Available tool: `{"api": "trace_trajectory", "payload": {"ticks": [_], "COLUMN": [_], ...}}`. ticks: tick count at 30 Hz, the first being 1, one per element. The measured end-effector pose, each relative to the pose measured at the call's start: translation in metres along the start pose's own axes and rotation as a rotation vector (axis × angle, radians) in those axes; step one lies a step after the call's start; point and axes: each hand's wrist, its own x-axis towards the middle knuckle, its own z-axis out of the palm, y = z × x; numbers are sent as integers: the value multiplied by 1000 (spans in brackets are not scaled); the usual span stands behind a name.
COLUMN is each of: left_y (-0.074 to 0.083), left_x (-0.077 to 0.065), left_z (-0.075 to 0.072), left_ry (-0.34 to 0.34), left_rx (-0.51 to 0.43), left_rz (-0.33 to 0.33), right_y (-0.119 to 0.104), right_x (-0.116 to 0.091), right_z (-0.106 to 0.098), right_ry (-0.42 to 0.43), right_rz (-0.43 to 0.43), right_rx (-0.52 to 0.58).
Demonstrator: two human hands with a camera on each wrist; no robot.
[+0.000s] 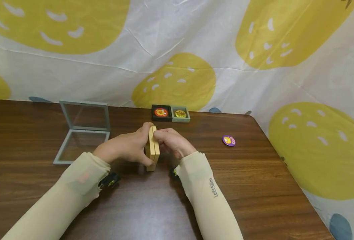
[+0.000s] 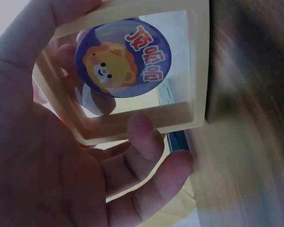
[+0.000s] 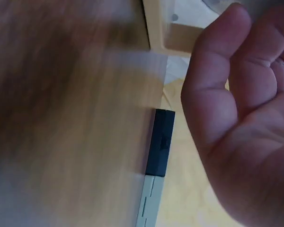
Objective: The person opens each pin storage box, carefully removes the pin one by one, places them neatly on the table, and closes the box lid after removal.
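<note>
A small cream-yellow display frame [image 1: 152, 150], two halves pressed face to face, stands on edge on the table between the hands. Through its clear film a round purple badge [image 2: 125, 59] with a lion face and red lettering shows in the left wrist view. My left hand [image 1: 127, 145] grips the frame from the left, thumb on the near side and fingers round the far side. From the right, my right hand [image 1: 173, 141] holds its upper edge, thumb at the seam and fingers curled. In the right wrist view those fingers [image 3: 213, 90] overlap the frame's corner.
A large grey display frame [image 1: 86, 130] lies unfolded at the left. Against the back curtain stand a small black frame [image 1: 155, 118] with a red badge and a grey-green one [image 1: 181, 120] with a yellow badge. Another purple badge [image 1: 228, 140] lies at the right.
</note>
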Motion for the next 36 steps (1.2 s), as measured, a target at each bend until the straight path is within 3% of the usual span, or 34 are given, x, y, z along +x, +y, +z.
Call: {"api": "trace_trajectory", "payload": {"ticks": [10, 18, 25, 36], "left_y": [2, 0, 5, 6], "left_x": [-1, -5, -3, -4], "left_z": [1, -1, -3, -2], "left_ry": [33, 56, 28, 21], "left_rx": [65, 85, 83, 59], "left_rz": [-6, 2, -29, -12], "right_y": [-4, -10, -11, -9], "right_x": [-5, -9, -11, -8], "right_z": [-1, 9, 10, 9], "right_ry": [-2, 21, 57, 115], "right_rz": [22, 25, 3, -39], "right_rx": [-59, -158, -124, -98]}}
